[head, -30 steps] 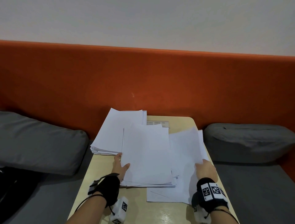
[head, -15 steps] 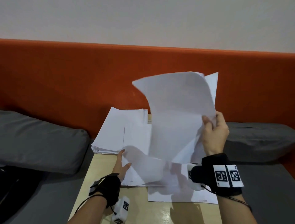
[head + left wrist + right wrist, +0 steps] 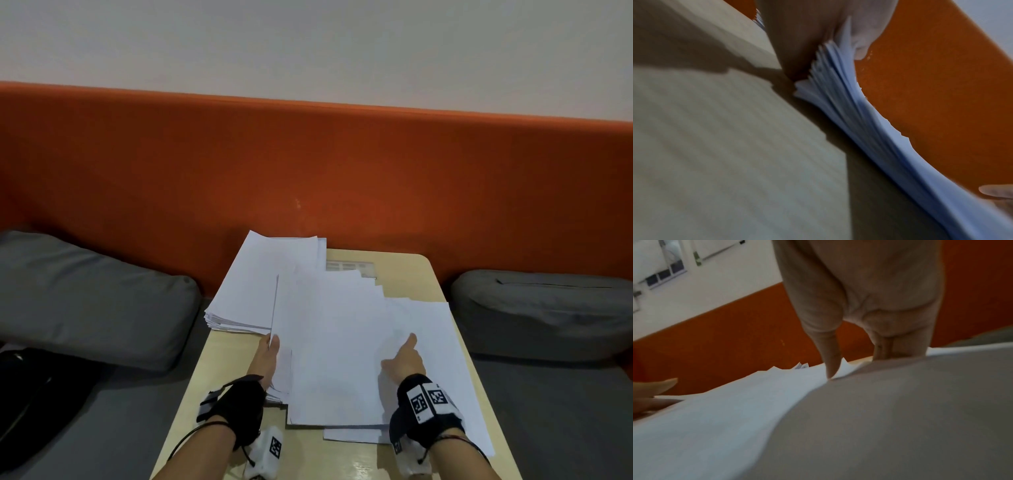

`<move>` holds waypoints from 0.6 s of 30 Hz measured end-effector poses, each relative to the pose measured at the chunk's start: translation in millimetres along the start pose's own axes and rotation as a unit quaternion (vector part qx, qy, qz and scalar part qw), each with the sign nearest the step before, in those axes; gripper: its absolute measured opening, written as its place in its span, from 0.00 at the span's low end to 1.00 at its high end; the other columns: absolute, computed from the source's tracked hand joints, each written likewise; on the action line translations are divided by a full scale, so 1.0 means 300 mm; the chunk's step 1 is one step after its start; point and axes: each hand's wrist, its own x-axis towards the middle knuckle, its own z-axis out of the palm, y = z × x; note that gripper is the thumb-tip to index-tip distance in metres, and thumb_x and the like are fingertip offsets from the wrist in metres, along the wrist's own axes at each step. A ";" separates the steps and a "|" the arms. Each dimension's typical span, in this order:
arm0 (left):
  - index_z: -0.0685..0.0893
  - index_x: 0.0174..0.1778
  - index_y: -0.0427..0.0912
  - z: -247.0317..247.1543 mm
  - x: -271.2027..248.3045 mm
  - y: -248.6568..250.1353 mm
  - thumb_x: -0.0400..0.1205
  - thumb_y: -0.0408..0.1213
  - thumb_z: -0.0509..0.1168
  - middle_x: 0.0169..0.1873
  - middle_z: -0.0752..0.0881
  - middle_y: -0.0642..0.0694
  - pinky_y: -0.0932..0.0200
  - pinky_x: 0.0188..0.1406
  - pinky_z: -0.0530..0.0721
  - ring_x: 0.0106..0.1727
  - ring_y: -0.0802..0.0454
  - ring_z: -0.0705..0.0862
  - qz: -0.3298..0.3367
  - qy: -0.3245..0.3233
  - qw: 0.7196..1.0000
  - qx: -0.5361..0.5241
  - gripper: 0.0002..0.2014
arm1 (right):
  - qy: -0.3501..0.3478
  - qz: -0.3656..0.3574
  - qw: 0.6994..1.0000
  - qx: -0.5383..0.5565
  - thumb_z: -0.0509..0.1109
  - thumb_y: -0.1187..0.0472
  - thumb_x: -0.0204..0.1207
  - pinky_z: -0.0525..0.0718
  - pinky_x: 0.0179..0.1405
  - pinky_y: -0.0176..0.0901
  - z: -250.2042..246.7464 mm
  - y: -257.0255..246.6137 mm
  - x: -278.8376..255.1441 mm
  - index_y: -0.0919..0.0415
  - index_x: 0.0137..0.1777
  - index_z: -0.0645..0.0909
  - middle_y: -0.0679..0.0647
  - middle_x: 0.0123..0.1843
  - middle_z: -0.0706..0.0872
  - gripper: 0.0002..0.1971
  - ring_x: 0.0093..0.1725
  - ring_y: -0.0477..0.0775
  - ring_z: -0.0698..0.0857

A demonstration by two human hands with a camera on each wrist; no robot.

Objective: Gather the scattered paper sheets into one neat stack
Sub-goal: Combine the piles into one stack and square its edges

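White paper sheets lie in three overlapping groups on a small beige table. A thick stack sits at the back left, a fanned middle pile lies in front of it, and loose sheets spread to the right. My left hand grips the middle pile's left edge, thumb on top. My right hand rests at the pile's right side. Its thumb presses on the top sheet, and its fingers dip behind a sheet's edge.
Grey cushions lie left and right of the table, against an orange padded backrest. A dark object sits at the far left. A small printed label shows on the table behind the papers.
My right hand lifted several sheets from the right side high above the table, then brought them down onto the middle pile. My left hand stayed at the pile's left edge.
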 end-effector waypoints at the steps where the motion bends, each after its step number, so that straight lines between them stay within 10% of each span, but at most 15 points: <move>1: 0.51 0.82 0.44 0.004 -0.002 0.001 0.86 0.49 0.50 0.81 0.59 0.44 0.42 0.77 0.60 0.81 0.42 0.60 -0.002 -0.006 1.000 -0.010 0.29 | -0.012 -0.009 1.000 -0.021 0.65 0.67 0.78 0.76 0.65 0.49 0.000 -0.007 0.007 0.65 0.82 0.40 0.67 0.74 0.71 0.41 0.71 0.65 0.75; 6: 0.61 0.76 0.39 -0.009 -0.017 -0.031 0.76 0.28 0.71 0.72 0.74 0.39 0.53 0.66 0.74 0.63 0.48 0.76 0.044 -0.029 0.999 0.010 0.35 | -0.079 -0.092 0.983 -0.141 0.62 0.57 0.80 0.74 0.63 0.47 0.019 -0.056 -0.014 0.62 0.59 0.74 0.56 0.59 0.78 0.12 0.65 0.61 0.75; 13: 0.68 0.70 0.33 0.004 -0.011 -0.038 0.76 0.25 0.70 0.65 0.79 0.37 0.55 0.61 0.76 0.58 0.48 0.78 0.030 -0.003 0.999 0.035 0.28 | 0.056 0.099 0.984 -0.140 0.72 0.52 0.72 0.70 0.68 0.63 -0.048 0.068 -0.013 0.59 0.73 0.60 0.64 0.72 0.62 0.34 0.72 0.67 0.63; 18: 0.66 0.72 0.33 0.003 -0.017 -0.034 0.77 0.25 0.69 0.65 0.77 0.41 0.55 0.63 0.73 0.66 0.44 0.76 0.029 0.001 0.999 0.042 0.28 | 0.040 0.098 0.994 -0.033 0.76 0.61 0.70 0.78 0.61 0.57 -0.039 0.116 0.001 0.67 0.70 0.61 0.69 0.70 0.69 0.34 0.66 0.70 0.76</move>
